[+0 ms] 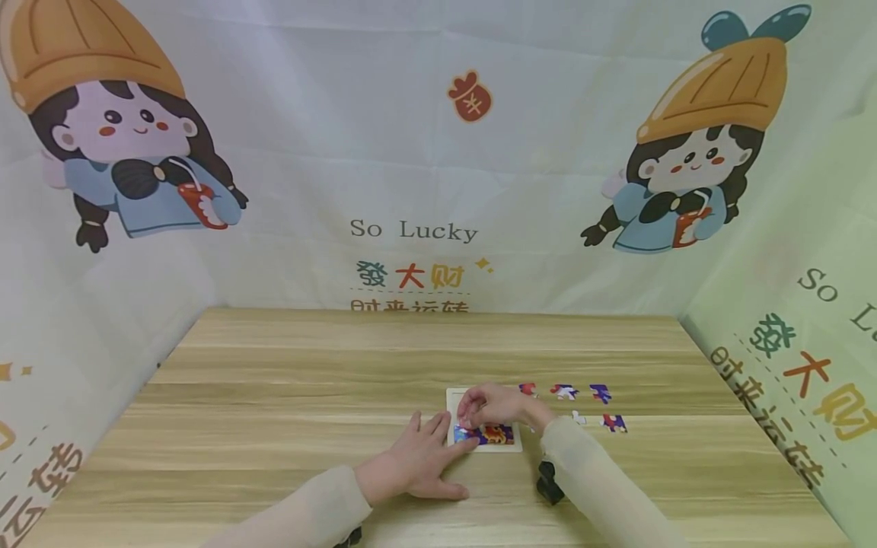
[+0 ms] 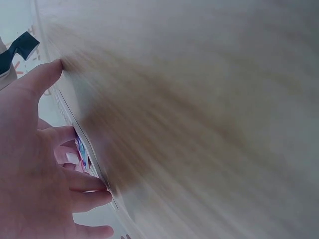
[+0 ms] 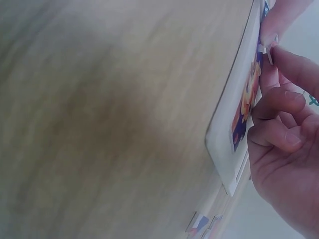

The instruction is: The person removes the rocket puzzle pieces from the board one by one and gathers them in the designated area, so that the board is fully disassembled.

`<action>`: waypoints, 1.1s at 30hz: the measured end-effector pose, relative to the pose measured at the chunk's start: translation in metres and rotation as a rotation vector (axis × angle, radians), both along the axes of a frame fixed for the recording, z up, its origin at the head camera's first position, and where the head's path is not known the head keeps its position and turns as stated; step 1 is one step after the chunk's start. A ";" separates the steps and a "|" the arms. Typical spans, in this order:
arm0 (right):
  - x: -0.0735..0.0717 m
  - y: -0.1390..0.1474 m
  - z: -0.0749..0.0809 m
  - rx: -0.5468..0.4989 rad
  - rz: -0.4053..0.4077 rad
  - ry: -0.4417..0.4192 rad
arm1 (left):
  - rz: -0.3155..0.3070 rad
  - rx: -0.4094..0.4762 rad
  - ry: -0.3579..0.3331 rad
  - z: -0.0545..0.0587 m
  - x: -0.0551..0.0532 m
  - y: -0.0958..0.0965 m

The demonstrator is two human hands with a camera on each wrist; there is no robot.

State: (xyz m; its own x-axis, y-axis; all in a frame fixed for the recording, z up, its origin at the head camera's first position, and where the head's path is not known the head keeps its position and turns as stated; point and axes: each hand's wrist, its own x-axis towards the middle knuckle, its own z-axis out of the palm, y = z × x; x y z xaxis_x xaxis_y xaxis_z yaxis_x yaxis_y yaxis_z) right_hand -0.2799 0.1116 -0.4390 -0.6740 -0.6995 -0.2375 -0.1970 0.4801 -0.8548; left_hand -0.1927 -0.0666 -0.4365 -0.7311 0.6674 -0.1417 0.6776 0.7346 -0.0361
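Observation:
A white-rimmed puzzle tray (image 1: 507, 449) lies on the table, its near part filled with purple and orange jigsaw pieces (image 1: 496, 434). My left hand (image 1: 418, 460) has its fingers extended and spread; fingertips reach the tray's left side and near edge, and the thumb points right over the tabletop. Over the tray, my right hand (image 1: 492, 406) pinches a small puzzle piece (image 3: 269, 54) between thumb and index finger, close above the joined pieces. In the right wrist view its other fingers are curled beside the tray. The right hand covers much of the tray's far part in the head view.
Several loose puzzle pieces (image 1: 601, 393) lie right of the tray, in two loose rows; the right forearm passes close by them. The wooden table (image 1: 294, 365) ends at a printed cloth backdrop (image 1: 411, 167) behind and at both sides. A black device (image 1: 550, 482) sits at the right wrist.

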 end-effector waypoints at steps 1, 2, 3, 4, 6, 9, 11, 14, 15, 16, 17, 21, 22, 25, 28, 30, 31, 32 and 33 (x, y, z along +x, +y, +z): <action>0.000 0.000 0.000 -0.005 0.004 0.003 | 0.001 0.000 0.000 0.000 0.000 0.000; 0.000 0.000 0.000 -0.008 0.005 0.006 | 0.002 0.002 -0.001 0.000 0.000 0.000; 0.001 0.000 -0.001 -0.010 0.005 0.010 | 0.003 0.003 -0.002 0.000 0.000 0.000; 0.001 0.000 -0.001 -0.012 0.005 0.015 | 0.004 0.004 -0.002 0.000 0.000 0.000; 0.001 0.000 -0.002 -0.012 0.006 0.027 | 0.006 0.004 -0.002 0.000 0.000 0.000; 0.001 0.000 -0.004 0.000 0.007 0.052 | 0.006 0.000 0.001 -0.001 0.000 0.000; 0.001 0.000 -0.005 0.007 0.009 0.066 | 0.006 -0.003 0.004 -0.001 0.000 0.000; 0.001 0.000 -0.006 0.010 0.011 0.084 | 0.005 -0.006 0.009 -0.002 0.000 0.000; 0.001 0.000 -0.006 0.009 0.011 0.091 | 0.002 -0.010 0.015 -0.003 0.000 0.000; 0.001 0.000 -0.006 0.010 0.011 0.098 | 0.000 -0.015 0.020 -0.003 -0.001 0.000; 0.001 0.000 -0.005 0.010 0.009 0.105 | -0.003 -0.020 0.027 -0.004 -0.001 0.000; 0.003 0.001 -0.004 0.017 -0.012 0.136 | -0.013 -0.037 0.051 -0.006 -0.002 0.000; 0.003 0.001 -0.004 0.018 -0.022 0.135 | -0.013 -0.037 0.052 -0.006 -0.002 0.000; 0.002 0.003 -0.003 -0.009 -0.047 0.115 | -0.011 -0.037 0.059 -0.006 -0.002 0.000; -0.001 0.007 -0.001 -0.026 -0.073 0.089 | -0.006 -0.040 0.062 -0.005 -0.001 0.000; -0.002 0.011 0.000 -0.019 -0.077 0.114 | -0.002 -0.043 0.061 -0.004 -0.001 0.001; -0.003 0.014 0.001 -0.005 -0.079 0.136 | 0.000 -0.046 0.059 -0.004 -0.001 0.001; -0.004 0.017 0.002 0.003 -0.079 0.160 | 0.001 -0.047 0.056 -0.004 -0.001 0.001; -0.004 0.020 0.004 0.009 -0.080 0.174 | 0.002 -0.049 0.053 -0.004 -0.001 0.001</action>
State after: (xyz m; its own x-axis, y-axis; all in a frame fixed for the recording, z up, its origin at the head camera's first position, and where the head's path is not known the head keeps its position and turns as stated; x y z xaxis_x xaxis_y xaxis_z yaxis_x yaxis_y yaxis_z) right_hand -0.2843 0.1318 -0.4348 -0.7587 -0.6407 -0.1182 -0.3030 0.5076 -0.8066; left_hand -0.1936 -0.0657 -0.4400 -0.7398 0.6592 -0.1348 0.6723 0.7324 -0.1078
